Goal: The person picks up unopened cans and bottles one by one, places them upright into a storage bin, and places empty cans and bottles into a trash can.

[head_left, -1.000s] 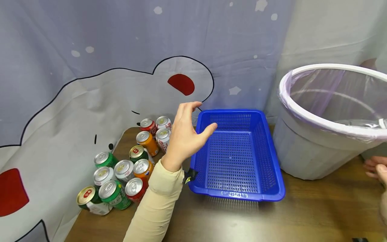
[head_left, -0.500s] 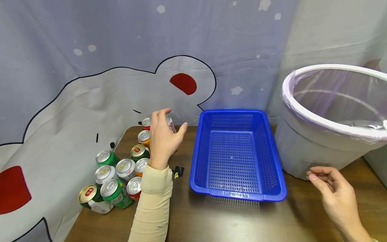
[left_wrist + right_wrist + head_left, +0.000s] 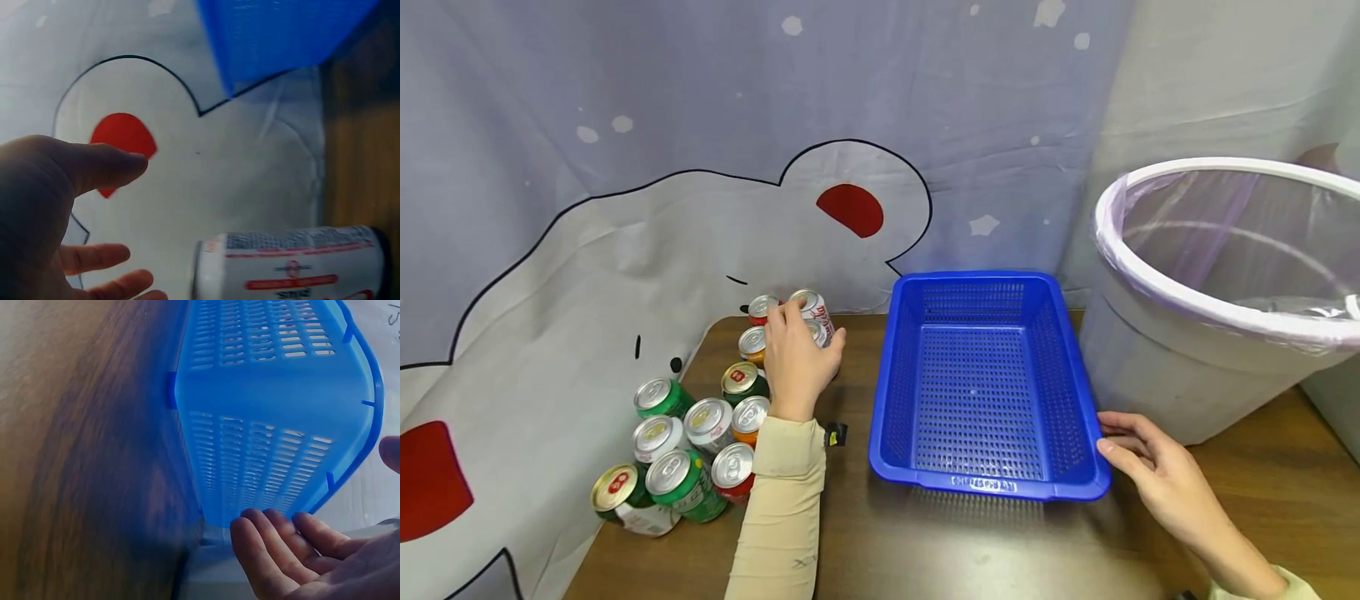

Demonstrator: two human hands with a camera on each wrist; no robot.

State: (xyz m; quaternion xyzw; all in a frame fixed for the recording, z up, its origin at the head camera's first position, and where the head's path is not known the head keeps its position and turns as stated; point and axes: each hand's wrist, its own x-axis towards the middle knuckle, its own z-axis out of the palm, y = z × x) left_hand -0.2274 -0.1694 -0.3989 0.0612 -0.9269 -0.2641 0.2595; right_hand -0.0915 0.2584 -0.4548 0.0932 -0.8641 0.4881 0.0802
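Observation:
My left hand (image 3: 801, 362) reaches over the rear cans, with thumb and fingers spread apart. Just beyond its fingers stand white cola cans (image 3: 822, 314), one partly covered by the hand. In the left wrist view a white can (image 3: 294, 269) sits below the hand, apart from the thumb. My right hand (image 3: 1165, 479) is at the right side of a blue perforated plastic basket (image 3: 925, 481), its fingertips at the rim. The right wrist view shows these fingers (image 3: 269, 547) nearly straight beside the basket wall, with the thumb apart from it. Nothing lies inside the basket.
Several more drink cans, including green (image 3: 688, 483), orange (image 3: 750, 421) and red (image 3: 733, 471) ones, stand upright on the left of the wooden table (image 3: 880, 550). A grey bin (image 3: 1165, 375) with a clear liner stands right of the basket. A patterned curtain (image 3: 700, 242) hangs behind.
My left hand has moved left from beside the basket and down onto the white cans. My right hand has come in from the right edge to the basket's right rim.

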